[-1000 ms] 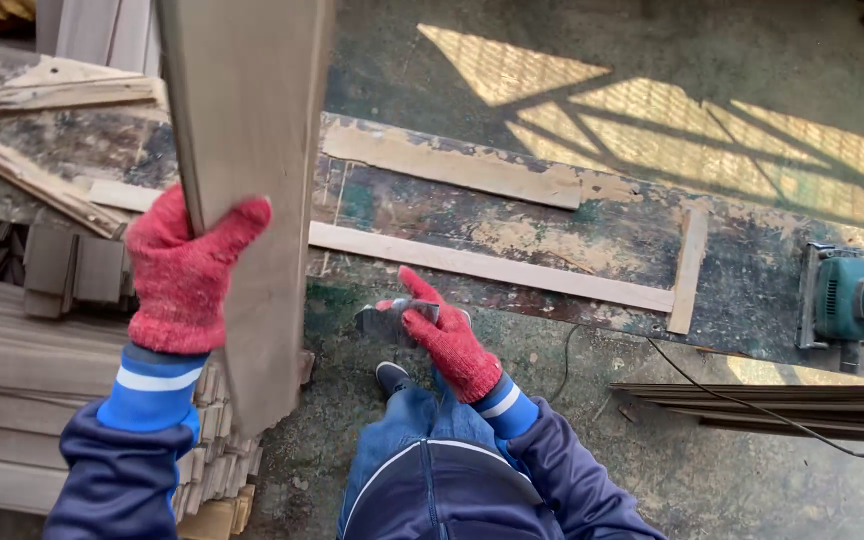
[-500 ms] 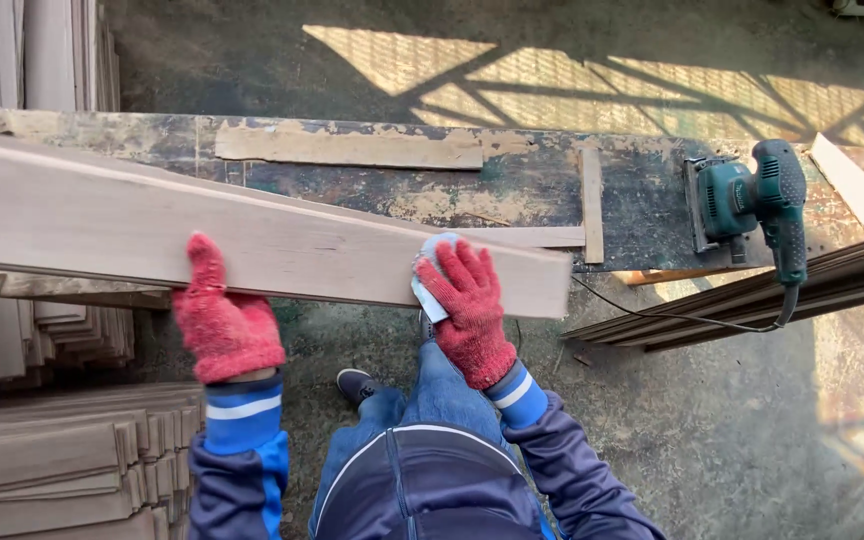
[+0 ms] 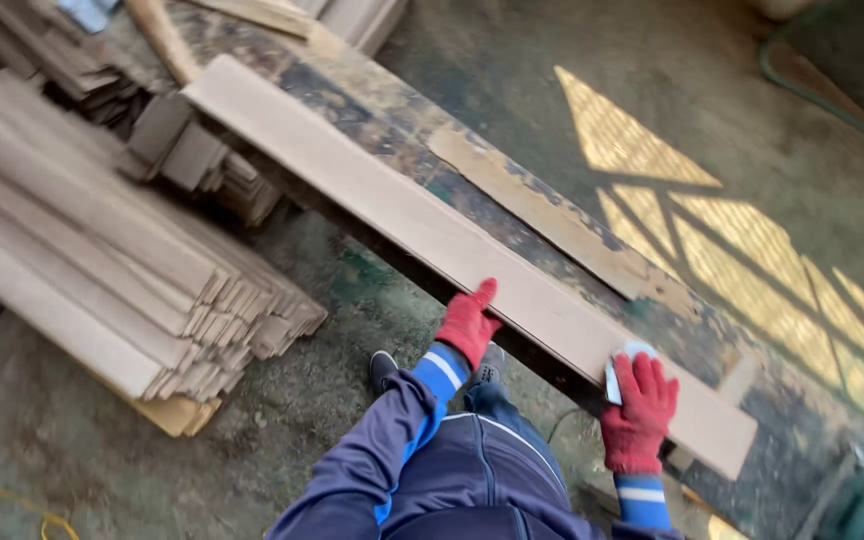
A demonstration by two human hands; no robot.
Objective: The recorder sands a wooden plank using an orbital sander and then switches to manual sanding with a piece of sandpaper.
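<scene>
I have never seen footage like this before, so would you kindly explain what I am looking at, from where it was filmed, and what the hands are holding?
This is filmed by a camera worn on a person's head, looking down, so you see their own arms and legs from above. No machine is working here: both hands wear red knitted gloves. The left hand rests against the near edge of a long wooden plank, which lies on a worn, paint-stained workbench. The right hand presses a small pale sanding pad onto the plank near its end. To the left, a stack of planks sits on the concrete floor. At the bottom right corner a green object is too blurred to identify.
</scene>
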